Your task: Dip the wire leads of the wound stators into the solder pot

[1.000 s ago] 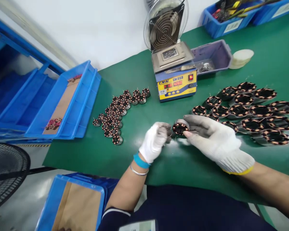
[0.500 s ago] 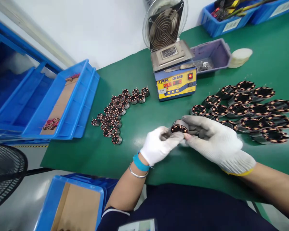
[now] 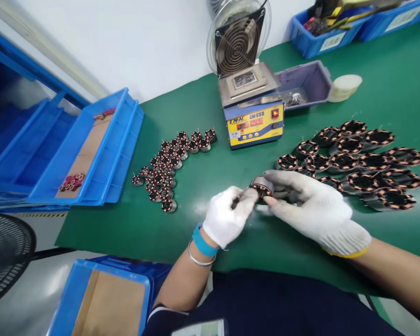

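A motor stator (image 3: 262, 185), a grey steel ring with copper windings inside, is tilted so its wound end faces me. My gloved right hand (image 3: 308, 203) grips it from the right, fingers behind and thumb at the lower rim. My gloved left hand (image 3: 231, 212) is closed at its left front edge, thumb and fingertips pinched against the windings; whether a wire is between them is too small to tell. To the right stands a group of similar stators (image 3: 345, 161). Farther left is a second group of stators (image 3: 164, 163), looking smaller.
A yellow-fronted solder pot (image 3: 255, 128) with a fan (image 3: 238, 49) stands behind my hands. Beside it are a purple bin (image 3: 317, 84) and round pale pads (image 3: 346, 86). Blue trays (image 3: 117, 154) stand left; a blue tool bin (image 3: 301, 35) is at the back.
My left hand has shifted slightly left and its fingertips have moved onto the stator's left front edge. The stator stays in my right hand. The pot's display reading has changed.
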{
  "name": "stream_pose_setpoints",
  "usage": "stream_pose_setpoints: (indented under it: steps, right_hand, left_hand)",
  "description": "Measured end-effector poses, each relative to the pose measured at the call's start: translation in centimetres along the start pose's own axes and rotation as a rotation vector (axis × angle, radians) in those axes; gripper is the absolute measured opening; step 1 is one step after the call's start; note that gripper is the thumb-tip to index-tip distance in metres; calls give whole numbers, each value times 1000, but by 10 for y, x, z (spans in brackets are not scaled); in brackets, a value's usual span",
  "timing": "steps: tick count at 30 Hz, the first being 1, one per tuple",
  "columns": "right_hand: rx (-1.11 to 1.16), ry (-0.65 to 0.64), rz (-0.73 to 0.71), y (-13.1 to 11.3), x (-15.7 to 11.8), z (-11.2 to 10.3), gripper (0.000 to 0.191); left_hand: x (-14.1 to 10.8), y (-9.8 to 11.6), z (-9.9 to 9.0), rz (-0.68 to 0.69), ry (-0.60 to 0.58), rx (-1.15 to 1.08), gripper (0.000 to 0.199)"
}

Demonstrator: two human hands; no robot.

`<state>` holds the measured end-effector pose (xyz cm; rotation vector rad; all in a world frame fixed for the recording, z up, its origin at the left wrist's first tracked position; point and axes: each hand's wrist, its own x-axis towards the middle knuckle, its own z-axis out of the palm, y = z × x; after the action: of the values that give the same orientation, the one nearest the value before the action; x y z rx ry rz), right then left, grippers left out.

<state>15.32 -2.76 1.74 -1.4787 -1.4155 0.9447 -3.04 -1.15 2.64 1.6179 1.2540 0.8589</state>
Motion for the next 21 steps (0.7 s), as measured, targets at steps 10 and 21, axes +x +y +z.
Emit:
stream_pose_setpoints:
  steps: [10,21]
  right_hand:
    - [-469,92,89,-42,59,-36,54]
    - [-1186,30,-258,-111,258,-50,65]
  left_hand:
    - [-6,-11,3,152,141,-261,28]
    - [16,-17,20,113,-114,455,39]
